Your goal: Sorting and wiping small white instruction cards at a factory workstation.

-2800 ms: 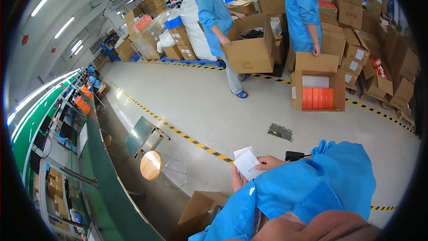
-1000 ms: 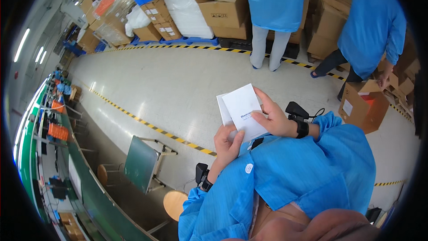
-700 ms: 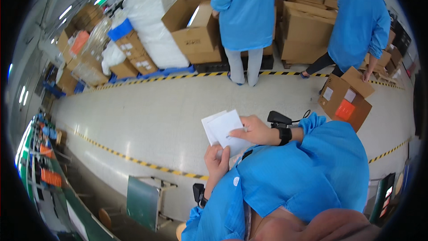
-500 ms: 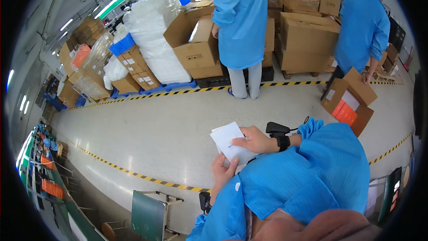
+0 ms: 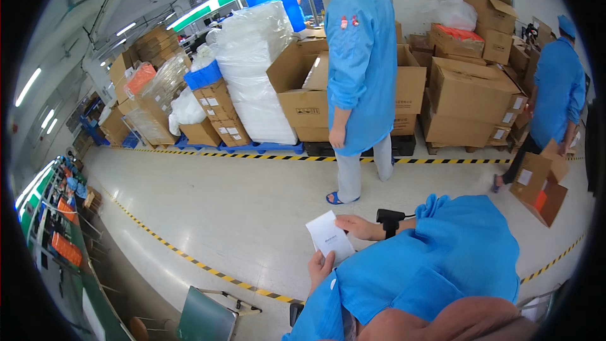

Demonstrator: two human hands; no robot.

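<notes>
A small white booklet with a little dark print on its face is held in front of my body, over the grey floor. My left hand grips its lower left edge, thumb lying on the front. Fingers of my right hand are closed at the upper right edge of the same booklet. A second white edge shows along its left side; whether it is another booklet or a page I cannot tell. A black device on a wrist strap sits on my right wrist.
A person in a blue coat stands ahead by an open carton. At far right another person holds an open box. Wrapped pallets line the striped floor tape. A green-topped stool stands at lower left.
My view has tilted up and the hands sit lower in it. The right hand has shifted from the booklet's face to its edge. The person ahead has turned and stepped; the other moved right with the box.
</notes>
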